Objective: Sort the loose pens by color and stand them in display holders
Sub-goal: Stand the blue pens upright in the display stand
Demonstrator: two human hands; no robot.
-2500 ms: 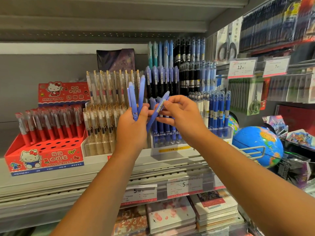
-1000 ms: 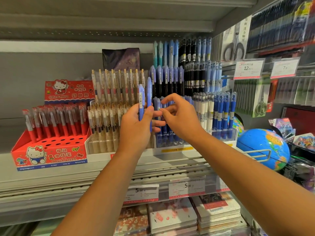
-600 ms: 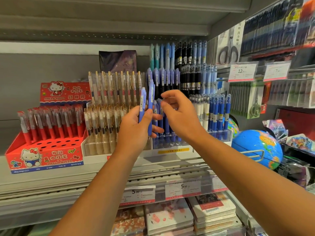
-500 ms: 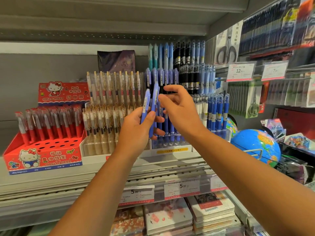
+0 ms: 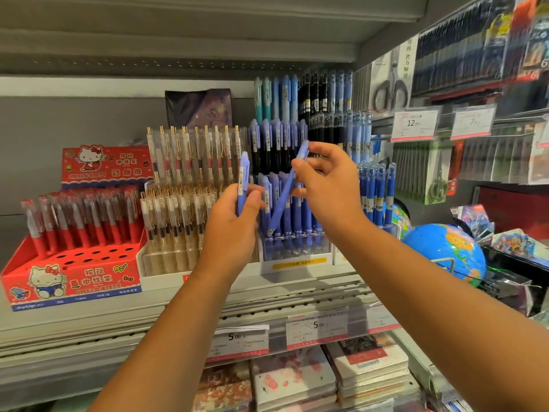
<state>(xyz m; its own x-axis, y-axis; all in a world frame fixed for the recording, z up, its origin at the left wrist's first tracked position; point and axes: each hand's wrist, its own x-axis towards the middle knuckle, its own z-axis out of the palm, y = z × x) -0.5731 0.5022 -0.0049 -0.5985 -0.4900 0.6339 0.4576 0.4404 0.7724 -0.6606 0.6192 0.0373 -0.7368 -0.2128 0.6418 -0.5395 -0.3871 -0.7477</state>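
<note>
Pinched in the right hand [image 5: 328,185], one blue pen [image 5: 286,188] tilts mid-frame above the clear holder [image 5: 297,248]; the left hand [image 5: 234,230] grips another pen [image 5: 243,179], perhaps more. Crowded slots could deflect the tip.

— What stands on the grey shelf [image 5: 89,319]?
— At the left of the frame, a red Hello Kitty holder [image 5: 74,281] with red pens [image 5: 83,221] in its back rows and open holes in front. A red Hello Kitty box [image 5: 107,165] sits behind it.
— And mid-frame?
— A clear holder [image 5: 160,263] of gold-clipped pens [image 5: 190,162] just beside the red one, then a tiered clear holder [image 5: 297,251] of blue, purple and black pens [image 5: 285,96]. Price tags [image 5: 316,325] line the front edge.
</note>
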